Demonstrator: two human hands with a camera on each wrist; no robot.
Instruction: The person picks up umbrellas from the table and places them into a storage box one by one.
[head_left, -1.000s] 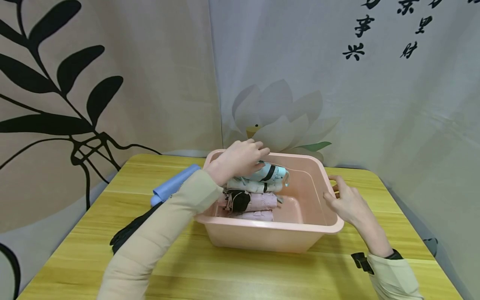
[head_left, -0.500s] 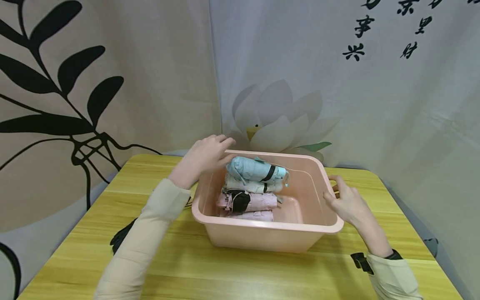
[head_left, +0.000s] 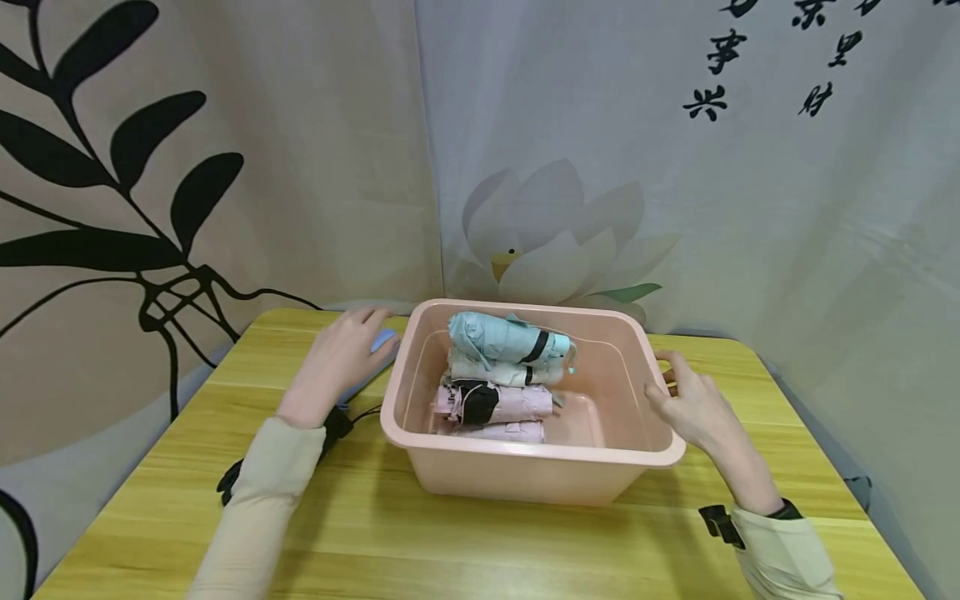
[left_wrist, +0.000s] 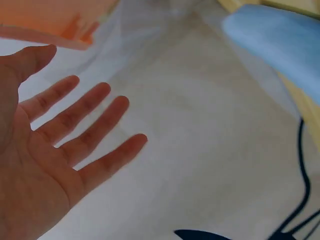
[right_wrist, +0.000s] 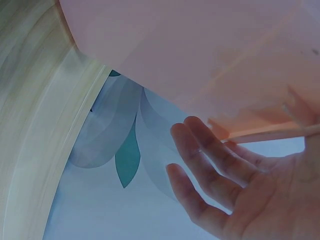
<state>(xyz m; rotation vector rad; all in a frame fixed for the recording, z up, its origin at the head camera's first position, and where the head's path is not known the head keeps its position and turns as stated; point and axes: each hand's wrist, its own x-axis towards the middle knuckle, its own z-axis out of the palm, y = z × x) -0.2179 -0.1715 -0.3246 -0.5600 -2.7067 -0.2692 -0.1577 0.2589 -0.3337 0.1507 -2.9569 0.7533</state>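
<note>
In the head view, a pink plastic basin holds several folded umbrellas in a column. At the back lies a light blue umbrella with a black strap, then a pale mint umbrella. Nearer are a lilac umbrella with a black patch and another lilac umbrella. My left hand is left of the basin, fingers extended and holding nothing, above a blue folded umbrella. My right hand holds the basin's right rim, fingers outside; its thumb is partly hidden in the right wrist view.
A black folded item, probably an umbrella, lies on the wooden table, mostly hidden under the left forearm. A thin dark cord lies near the basin's left side. Printed curtains hang behind the table.
My left hand has drawn back from above the light blue umbrella in the basin, moving left past the rim to over the table. My right hand stays at the rim.
</note>
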